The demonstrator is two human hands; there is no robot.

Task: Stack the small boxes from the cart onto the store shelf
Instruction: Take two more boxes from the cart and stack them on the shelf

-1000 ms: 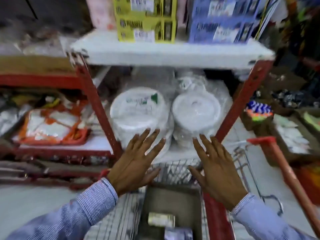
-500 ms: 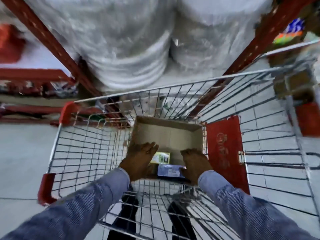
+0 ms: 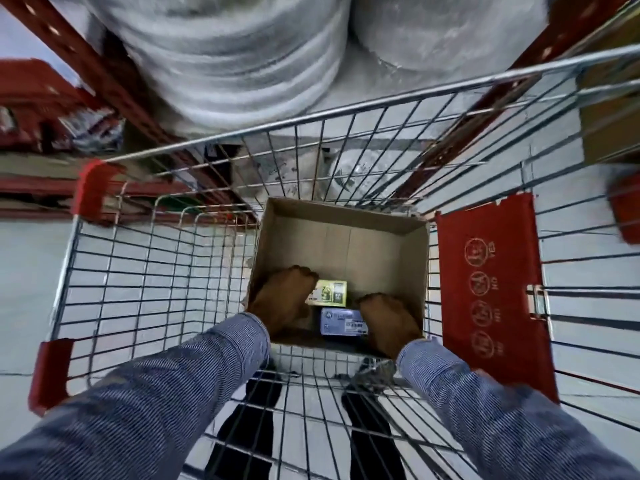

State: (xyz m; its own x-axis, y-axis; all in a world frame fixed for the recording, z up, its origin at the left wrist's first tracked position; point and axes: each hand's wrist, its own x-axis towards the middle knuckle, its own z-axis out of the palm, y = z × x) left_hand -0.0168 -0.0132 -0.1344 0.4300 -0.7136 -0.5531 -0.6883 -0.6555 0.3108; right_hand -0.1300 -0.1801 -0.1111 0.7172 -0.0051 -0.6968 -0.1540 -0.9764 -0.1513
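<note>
A wire shopping cart stands in front of me with an open cardboard carton in it. Two small boxes lie at the carton's near end: a yellow-green box and, just below it, a blue box. My left hand reaches down into the carton, its fingers curled over the left end of the yellow-green box. My right hand is curled against the right end of the blue box. The fingertips of both hands are hidden. The store shelf with red uprights stands beyond the cart.
Two plastic-wrapped stacks of white plates fill the shelf level right behind the cart's front rim. A red plastic flap hangs on the cart's right side. Red corner bumpers mark the cart's left side. My feet show through the mesh below.
A second ago both hands were spread open in front of the shelf. My view has since tipped down into the cart, and both hands went into the carton and closed on the two small boxes.
</note>
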